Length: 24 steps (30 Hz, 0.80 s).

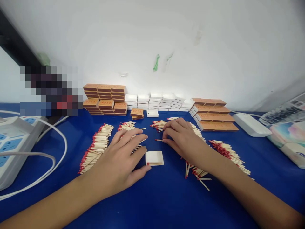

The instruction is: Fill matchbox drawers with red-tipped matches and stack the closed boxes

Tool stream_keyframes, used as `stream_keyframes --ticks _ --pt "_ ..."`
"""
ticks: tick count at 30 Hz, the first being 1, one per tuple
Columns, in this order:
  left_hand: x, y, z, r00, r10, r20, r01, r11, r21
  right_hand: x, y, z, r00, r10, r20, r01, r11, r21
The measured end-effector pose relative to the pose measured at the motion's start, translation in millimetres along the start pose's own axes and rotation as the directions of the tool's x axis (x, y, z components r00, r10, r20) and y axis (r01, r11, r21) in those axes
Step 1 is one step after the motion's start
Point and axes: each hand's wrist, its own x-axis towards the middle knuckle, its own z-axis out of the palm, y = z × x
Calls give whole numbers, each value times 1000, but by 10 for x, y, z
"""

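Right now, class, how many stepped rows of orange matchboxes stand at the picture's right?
4: the rear row nearest the wall, then the second row, the third row, and the front row nearest the camera. More may be hidden behind them.

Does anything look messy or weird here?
Yes, a little. Right of the small white tray, a few loose matches stick out at odd angles, while the row of matches on the left lies mostly side by side. There's also a green mark on the white wall.

The matches (pixel 101 140) are red-tipped, the tray (pixel 154 156) white, the table (pixel 152 200) blue.
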Motion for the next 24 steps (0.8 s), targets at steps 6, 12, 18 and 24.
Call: stream_keyframes --ticks 6,12,18,24 --pt "-1 -9 0 1000 0 10 0 1000 7 61 147 30 999 10 43 -1 980 -199" --pt "1 -19 5 1000 -1 8 1 1000 -4 102 183 12 1000 7 21 -2 978 -207" --pt "7 -24 -1 1000 -3 30 3 1000 4 105 165 12 1000 5 12 -3 988 -154" --pt "-3 -36 11 1000 -9 19 8 1000 11 102 157 5 999 0 54 12 974 -226"
